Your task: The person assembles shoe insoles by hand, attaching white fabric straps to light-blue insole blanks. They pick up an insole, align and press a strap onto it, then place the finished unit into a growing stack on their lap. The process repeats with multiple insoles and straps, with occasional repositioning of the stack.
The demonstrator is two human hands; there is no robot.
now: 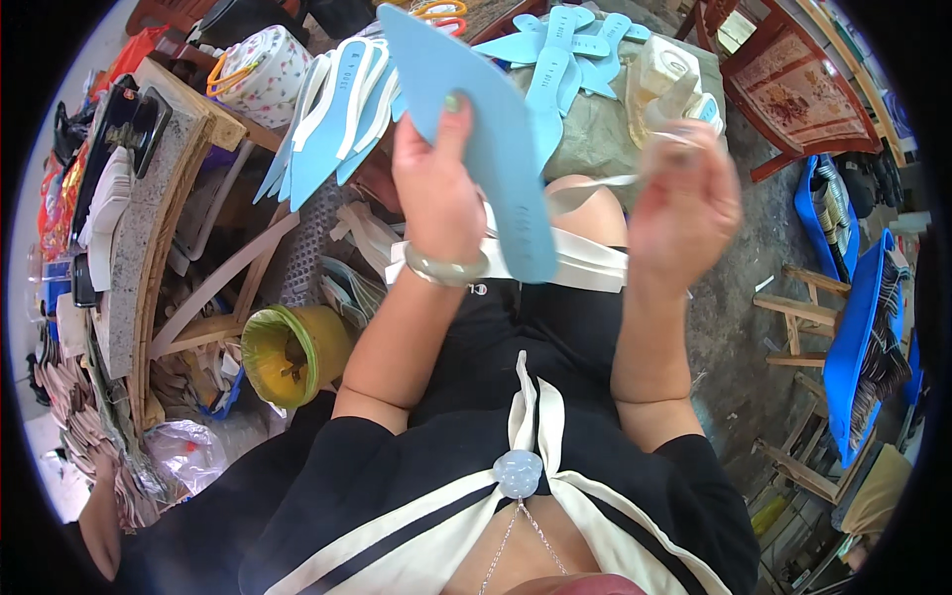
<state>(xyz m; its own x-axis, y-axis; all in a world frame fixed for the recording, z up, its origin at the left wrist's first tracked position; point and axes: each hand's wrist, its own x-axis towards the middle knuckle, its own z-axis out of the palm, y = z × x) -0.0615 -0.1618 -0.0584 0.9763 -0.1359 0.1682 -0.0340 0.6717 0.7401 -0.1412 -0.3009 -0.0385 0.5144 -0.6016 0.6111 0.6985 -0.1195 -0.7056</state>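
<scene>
My left hand (441, 188) grips a light blue insole (491, 129), thumb on its upper face and fingers underneath. The insole is long, wide at its far end, and tilts down toward my lap. To its right, my raised right hand (689, 203) is blurred, its fingers curled together around a thin white strip (620, 181). Whitish strips (585, 260) lie across my lap. Beyond my left hand, more blue insoles with white strips (342, 99) fan out in a pile. Several other blue insoles (550, 84) lie heaped on a covered surface ahead.
A cream container (659, 69) stands beside the heap. At left are a wooden-edged bench (164, 198) and a yellow-lined bin (293, 357). Blue trays (861, 347) rest on wooden stools at right, near a red-framed chair (803, 84). Another person's arm (99, 521) shows at lower left.
</scene>
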